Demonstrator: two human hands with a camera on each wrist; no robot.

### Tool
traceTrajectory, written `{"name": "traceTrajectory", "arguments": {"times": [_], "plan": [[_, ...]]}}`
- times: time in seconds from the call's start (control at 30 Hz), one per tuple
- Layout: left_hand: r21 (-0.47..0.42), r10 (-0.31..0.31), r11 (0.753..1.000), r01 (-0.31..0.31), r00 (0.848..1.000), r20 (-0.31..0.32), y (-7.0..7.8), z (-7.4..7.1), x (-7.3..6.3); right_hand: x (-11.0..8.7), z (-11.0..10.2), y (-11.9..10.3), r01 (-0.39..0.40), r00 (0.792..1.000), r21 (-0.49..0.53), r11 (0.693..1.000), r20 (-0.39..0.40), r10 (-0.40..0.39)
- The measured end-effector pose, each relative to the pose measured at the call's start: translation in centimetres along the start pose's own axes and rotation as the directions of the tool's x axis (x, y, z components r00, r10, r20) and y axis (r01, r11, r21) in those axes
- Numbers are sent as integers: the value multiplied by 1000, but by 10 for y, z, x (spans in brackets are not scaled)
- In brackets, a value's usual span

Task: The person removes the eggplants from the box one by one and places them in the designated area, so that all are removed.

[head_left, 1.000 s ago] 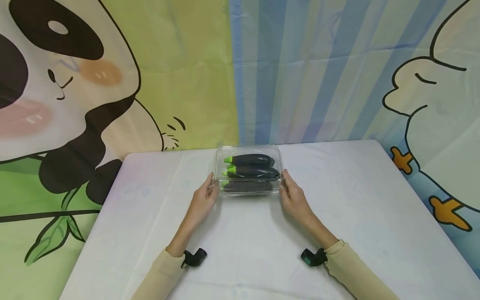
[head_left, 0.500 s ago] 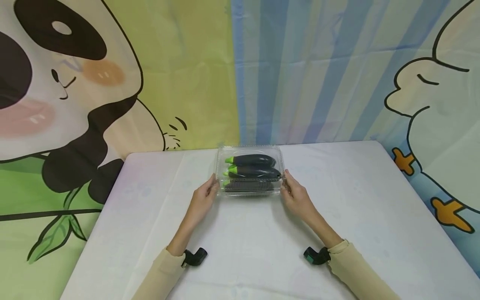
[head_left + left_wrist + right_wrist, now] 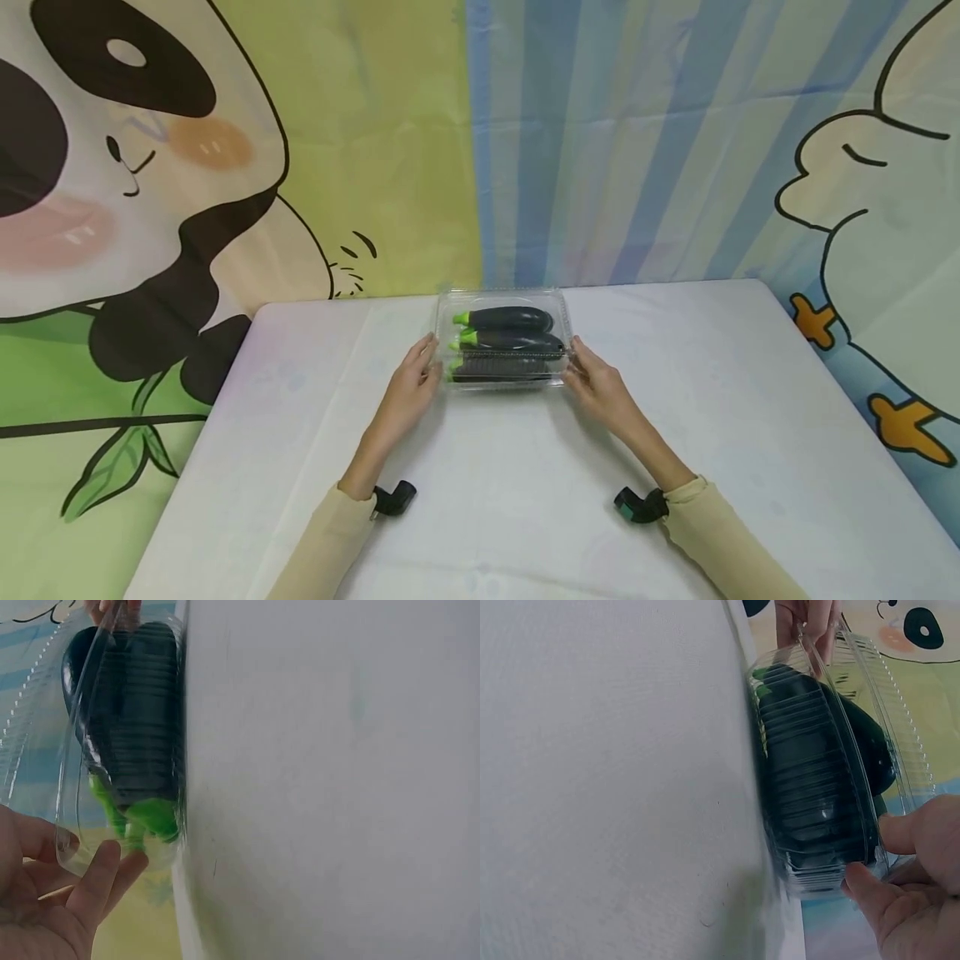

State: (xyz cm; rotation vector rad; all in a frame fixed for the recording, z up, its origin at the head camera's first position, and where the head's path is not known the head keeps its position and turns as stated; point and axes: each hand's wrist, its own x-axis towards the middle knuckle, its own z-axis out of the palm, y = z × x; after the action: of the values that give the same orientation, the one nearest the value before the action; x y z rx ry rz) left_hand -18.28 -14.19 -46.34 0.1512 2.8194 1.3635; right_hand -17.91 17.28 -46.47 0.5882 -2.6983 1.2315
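A clear plastic clamshell box (image 3: 498, 386) holds several dark eggplants (image 3: 510, 342), their green stem ends pointing left. It is at the far side of the white table, with its lid down. My left hand (image 3: 408, 387) grips the box's left end. In the left wrist view, the thumb and fingers (image 3: 97, 881) pinch a corner near the green stems. At the opposite end, my right hand (image 3: 606, 392) holds the box, and the right wrist view shows thumb and fingers (image 3: 866, 889) on its rim. Ribbed plastic partly blurs the eggplants in both wrist views.
The white-covered table (image 3: 495, 500) spreads toward me and to both sides. Right behind the box hangs a patterned backdrop (image 3: 420, 150) with a cartoon panda. Black wrist cameras (image 3: 395, 498) are strapped at the cuffs of both beige sleeves.
The box tips slightly, so more of its ribbed front and the nearest eggplant shows. Both hands keep their grip on its ends. The whole head view shifts a little.
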Motion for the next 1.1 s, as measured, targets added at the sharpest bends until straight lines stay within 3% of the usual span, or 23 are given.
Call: {"name": "traceTrajectory", "arguments": {"times": [0.33, 0.6, 0.8, 0.9, 1.1], "plan": [[99, 44, 994, -37, 996, -77, 6, 0, 8, 5, -5, 4, 34, 999, 14, 999, 16, -34], [72, 27, 997, -21, 997, -76, 5, 4, 14, 9, -25, 3, -79, 987, 40, 996, 145, 72], [65, 2, 998, 3, 997, -71, 2, 5, 13, 13, -33, 6, -89, 976, 37, 995, 201, 80], [62, 3, 998, 2, 997, -77, 3, 5, 12, 15, -33, 7, -62, 981, 36, 997, 186, 55], [47, 1, 999, 2, 997, -73, 6, 3, 11, 18, -30, 11, 73, 992, -10, 997, 101, -72]]}}
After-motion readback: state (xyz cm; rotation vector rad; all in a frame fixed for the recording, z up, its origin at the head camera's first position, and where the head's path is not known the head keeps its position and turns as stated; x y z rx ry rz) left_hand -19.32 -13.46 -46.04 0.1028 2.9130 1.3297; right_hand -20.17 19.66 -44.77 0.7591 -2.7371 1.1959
